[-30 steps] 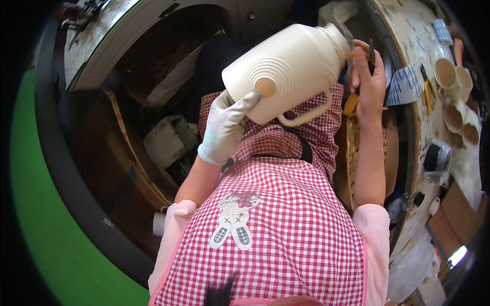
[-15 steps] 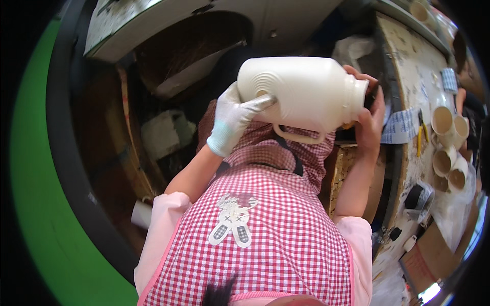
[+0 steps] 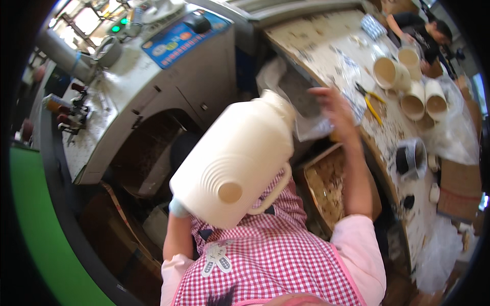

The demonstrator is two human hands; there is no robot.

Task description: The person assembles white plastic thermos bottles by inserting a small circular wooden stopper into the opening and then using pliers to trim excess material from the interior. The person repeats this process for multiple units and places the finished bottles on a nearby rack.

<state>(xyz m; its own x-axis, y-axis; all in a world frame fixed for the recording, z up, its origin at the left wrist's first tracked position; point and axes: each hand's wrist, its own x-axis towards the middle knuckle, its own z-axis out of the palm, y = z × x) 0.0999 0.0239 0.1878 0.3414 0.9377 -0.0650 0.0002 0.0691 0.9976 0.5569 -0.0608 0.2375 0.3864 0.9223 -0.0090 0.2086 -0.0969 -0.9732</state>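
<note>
We hold a cream ribbed jug (image 3: 240,160), handle down, tilted left of the speckled bench (image 3: 357,76). Left hand (image 3: 178,206) hidden beneath it, grip unclear; right hand (image 3: 332,104) open, empty, blurred.

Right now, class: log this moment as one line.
left hand: hidden under cream jug, holding it up | right hand: off jug, open, reaching to plastic sheet | workbench: cups
</note>
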